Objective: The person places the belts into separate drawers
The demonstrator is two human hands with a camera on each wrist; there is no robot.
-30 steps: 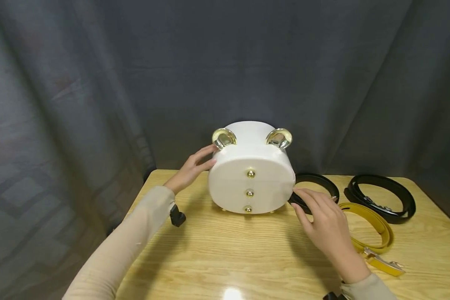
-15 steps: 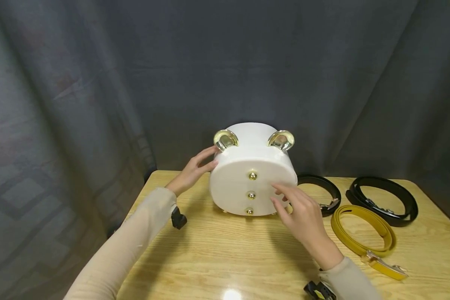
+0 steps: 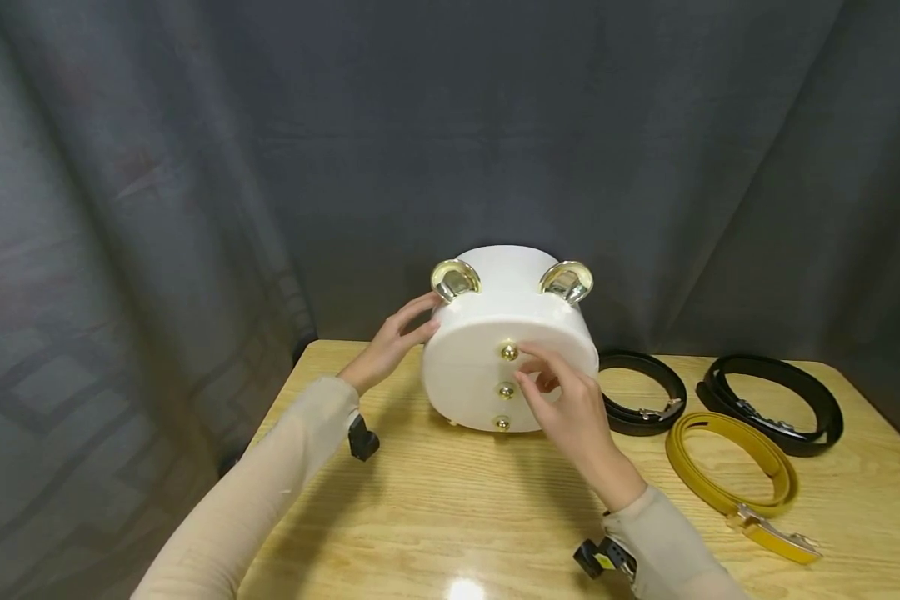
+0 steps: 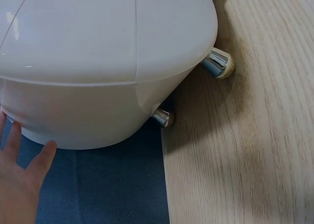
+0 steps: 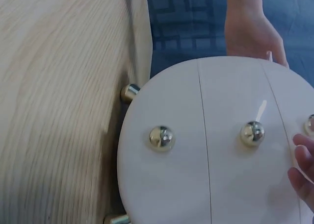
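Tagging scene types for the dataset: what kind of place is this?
Probably a staged recording setup, not a lived-in room: a dark grey curtain backdrop, a small wooden table, and props laid out on it, namely a white drawer box and three coiled belts.

You'll find nothing to read here: no text, label, brand, number or sign shows on anything in the head view or in either wrist view.
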